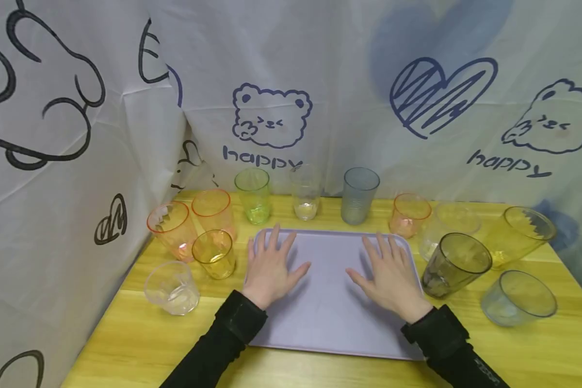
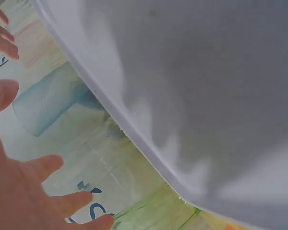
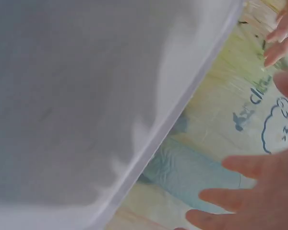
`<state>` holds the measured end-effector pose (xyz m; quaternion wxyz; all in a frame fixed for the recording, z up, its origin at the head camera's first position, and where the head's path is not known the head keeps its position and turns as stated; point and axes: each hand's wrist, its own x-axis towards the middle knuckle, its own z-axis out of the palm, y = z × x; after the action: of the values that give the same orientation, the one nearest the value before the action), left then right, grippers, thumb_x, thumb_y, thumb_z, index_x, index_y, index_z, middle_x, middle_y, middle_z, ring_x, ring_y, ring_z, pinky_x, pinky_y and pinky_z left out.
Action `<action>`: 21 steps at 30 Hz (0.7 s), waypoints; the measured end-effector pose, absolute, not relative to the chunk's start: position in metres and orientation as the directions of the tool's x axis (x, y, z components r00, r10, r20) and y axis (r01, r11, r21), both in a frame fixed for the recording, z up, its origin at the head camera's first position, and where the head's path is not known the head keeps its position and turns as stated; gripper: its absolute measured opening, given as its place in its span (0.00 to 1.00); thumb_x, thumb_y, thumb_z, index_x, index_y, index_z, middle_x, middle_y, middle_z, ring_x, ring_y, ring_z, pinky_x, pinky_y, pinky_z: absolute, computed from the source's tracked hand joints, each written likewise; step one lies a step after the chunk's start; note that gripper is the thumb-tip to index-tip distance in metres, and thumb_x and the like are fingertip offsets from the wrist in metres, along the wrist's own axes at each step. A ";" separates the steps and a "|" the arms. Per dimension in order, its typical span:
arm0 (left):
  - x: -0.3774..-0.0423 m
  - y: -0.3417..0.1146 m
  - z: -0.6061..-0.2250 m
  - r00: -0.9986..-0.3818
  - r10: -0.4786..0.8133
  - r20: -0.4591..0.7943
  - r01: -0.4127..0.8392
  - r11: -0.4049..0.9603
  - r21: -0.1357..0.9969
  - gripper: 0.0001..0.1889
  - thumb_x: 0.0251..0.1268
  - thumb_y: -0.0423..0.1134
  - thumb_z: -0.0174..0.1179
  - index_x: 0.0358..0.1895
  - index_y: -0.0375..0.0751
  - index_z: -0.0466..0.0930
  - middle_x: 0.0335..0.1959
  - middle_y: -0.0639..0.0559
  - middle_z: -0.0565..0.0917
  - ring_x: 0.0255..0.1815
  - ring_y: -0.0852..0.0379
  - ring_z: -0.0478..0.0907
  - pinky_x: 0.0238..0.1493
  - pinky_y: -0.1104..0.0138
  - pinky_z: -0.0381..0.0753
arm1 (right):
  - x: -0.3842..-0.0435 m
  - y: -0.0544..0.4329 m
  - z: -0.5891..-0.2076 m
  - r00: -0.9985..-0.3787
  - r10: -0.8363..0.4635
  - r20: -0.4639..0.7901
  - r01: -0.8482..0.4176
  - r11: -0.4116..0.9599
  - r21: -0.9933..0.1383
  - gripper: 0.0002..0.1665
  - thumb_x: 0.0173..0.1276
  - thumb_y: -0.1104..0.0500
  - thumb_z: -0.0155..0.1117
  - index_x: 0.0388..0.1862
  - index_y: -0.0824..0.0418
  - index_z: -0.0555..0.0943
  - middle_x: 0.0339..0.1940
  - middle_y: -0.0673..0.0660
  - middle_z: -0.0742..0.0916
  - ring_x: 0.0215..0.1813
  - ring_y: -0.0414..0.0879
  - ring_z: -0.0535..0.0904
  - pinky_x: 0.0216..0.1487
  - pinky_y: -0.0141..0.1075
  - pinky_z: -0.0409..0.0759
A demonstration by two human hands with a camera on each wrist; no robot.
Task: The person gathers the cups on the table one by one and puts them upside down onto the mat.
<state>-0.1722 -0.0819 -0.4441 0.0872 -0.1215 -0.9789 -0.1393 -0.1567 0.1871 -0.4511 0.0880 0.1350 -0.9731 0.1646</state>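
Note:
A pale lilac tray (image 1: 332, 318) lies flat on the table. Above its left part hovers my left hand (image 1: 270, 269), fingers spread, holding nothing. My right hand (image 1: 392, 277) is over the tray's right side with straight, parted fingers, also without anything in it. Both cast shadows on the tray, which fills much of each wrist view. Closest to the left hand is an amber glass (image 1: 215, 256); a smoky dark glass (image 1: 453, 267) stands nearest the right. Behind the tray are a green glass (image 1: 254, 196), a clear glass (image 1: 306, 196) and a blue-grey glass (image 1: 359, 196).
At left stand two orange glasses, one at the edge (image 1: 172, 229), and a clear faceted glass (image 1: 177, 291). On the right are a pink glass (image 1: 409, 215), a clear glass (image 1: 451, 223), a yellow glass (image 1: 516, 240) and a bluish glass (image 1: 516, 299). Printed white cloth (image 1: 344, 124) walls the wooden table (image 1: 126, 334).

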 end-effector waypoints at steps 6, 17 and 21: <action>-0.199 -0.069 -0.432 -0.958 0.160 0.237 0.262 0.826 0.499 0.40 0.68 0.60 0.57 0.78 0.45 0.60 0.77 0.36 0.63 0.77 0.34 0.61 0.77 0.42 0.63 | -0.169 0.174 -0.436 -0.942 -0.141 0.304 -0.317 0.672 -0.669 0.32 0.75 0.53 0.60 0.71 0.69 0.70 0.69 0.72 0.76 0.70 0.68 0.72 0.71 0.60 0.71; -0.259 -0.037 -0.422 -0.982 -0.106 0.155 0.084 0.491 0.867 0.54 0.58 0.50 0.69 0.81 0.41 0.44 0.79 0.37 0.57 0.79 0.38 0.58 0.79 0.45 0.61 | -0.194 0.145 -0.414 -0.985 -0.069 -0.160 0.170 -0.195 -0.966 0.28 0.83 0.53 0.42 0.75 0.65 0.61 0.71 0.64 0.73 0.66 0.50 0.78 0.65 0.32 0.80; -0.278 -0.031 -0.423 -0.980 -0.149 0.129 0.049 0.452 0.891 0.57 0.55 0.50 0.72 0.81 0.42 0.42 0.80 0.37 0.56 0.80 0.39 0.57 0.80 0.48 0.60 | -0.201 0.140 -0.415 -0.966 -0.103 -0.237 0.258 -0.406 -0.877 0.27 0.83 0.52 0.38 0.75 0.62 0.60 0.68 0.61 0.74 0.66 0.50 0.76 0.67 0.34 0.78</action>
<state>-0.2784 -0.0310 -0.4231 0.0947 0.0297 -0.8467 -0.5227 -0.2009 0.1397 -0.4152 -0.1081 -0.0728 -0.5342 0.8353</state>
